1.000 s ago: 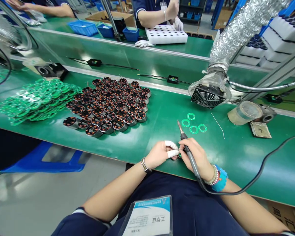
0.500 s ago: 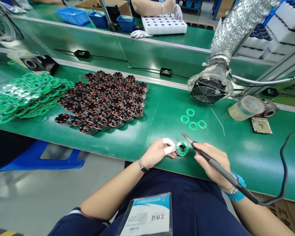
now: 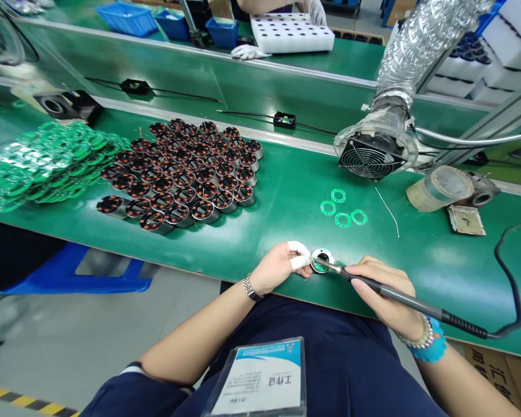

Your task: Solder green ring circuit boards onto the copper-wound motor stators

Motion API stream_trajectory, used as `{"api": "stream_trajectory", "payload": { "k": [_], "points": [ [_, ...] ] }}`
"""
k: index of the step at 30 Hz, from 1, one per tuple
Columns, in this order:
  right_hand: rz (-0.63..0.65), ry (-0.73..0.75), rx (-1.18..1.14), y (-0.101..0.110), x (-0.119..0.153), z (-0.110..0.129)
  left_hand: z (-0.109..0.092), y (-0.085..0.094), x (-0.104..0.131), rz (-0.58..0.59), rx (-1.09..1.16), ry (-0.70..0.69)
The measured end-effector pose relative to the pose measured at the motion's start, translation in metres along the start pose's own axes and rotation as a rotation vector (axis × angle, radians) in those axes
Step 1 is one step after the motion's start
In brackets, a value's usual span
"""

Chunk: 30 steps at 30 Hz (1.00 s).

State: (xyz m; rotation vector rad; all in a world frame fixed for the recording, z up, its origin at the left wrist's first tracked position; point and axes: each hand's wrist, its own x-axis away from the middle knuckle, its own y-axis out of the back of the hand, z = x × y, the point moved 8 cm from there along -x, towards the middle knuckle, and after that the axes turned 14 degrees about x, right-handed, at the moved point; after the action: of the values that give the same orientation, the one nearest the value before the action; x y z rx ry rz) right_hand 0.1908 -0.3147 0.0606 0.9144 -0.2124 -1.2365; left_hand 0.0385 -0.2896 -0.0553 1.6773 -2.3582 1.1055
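Near the front edge of the worktop [image 3: 282,197], one round green-faced part [image 3: 323,252] sat pinched at its rim by the left hand [image 3: 282,266], which wore two white finger covers [image 3: 299,264]. The right hand [image 3: 386,289] gripped one soldering iron [image 3: 399,296], its tip over that part, touching or not I couldn't tell. Just beyond lay four loose green rings [image 3: 364,220]; leftward, dozens of copper-wound cylinders [image 3: 183,179] stood crowded.

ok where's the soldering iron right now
In the head view, the soldering iron is right of centre, in the right hand, its tip over the ring-shaped circuit board beside the left hand.
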Motion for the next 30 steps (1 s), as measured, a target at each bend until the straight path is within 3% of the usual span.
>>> {"api": "stream_trajectory", "payload": {
  "k": [7,12,15,17,20,23,26,30],
  "points": [
    [0.01,-0.021,-0.016,0.001,0.003,-0.01,-0.001,0.0,0.0,-0.018,-0.001,0.009],
    [0.17,0.144,0.076,-0.03,-0.011,-0.012,-0.003,-0.002,0.001,-0.018,-0.01,-0.003],
    [0.242,0.156,0.103,-0.046,-0.016,-0.019,-0.002,-0.002,0.003,-0.005,-0.049,-0.021],
    [0.241,0.124,0.117,-0.05,-0.015,-0.023,-0.005,0.003,0.007,-0.021,-0.133,-0.078],
    [0.187,0.074,0.13,-0.049,-0.008,-0.025,-0.018,0.008,0.017,-0.045,-0.435,-0.256],
    [0.116,0.045,0.155,-0.048,-0.001,-0.023,-0.025,0.002,0.025,0.034,-0.684,-0.369],
    [0.063,0.025,0.195,-0.049,0.004,-0.02,-0.024,-0.004,0.025,0.061,-0.611,-0.348],
    [0.032,0.03,0.201,-0.047,0.005,-0.015,-0.013,-0.011,0.017,0.008,-0.28,-0.184]
  ]
}}
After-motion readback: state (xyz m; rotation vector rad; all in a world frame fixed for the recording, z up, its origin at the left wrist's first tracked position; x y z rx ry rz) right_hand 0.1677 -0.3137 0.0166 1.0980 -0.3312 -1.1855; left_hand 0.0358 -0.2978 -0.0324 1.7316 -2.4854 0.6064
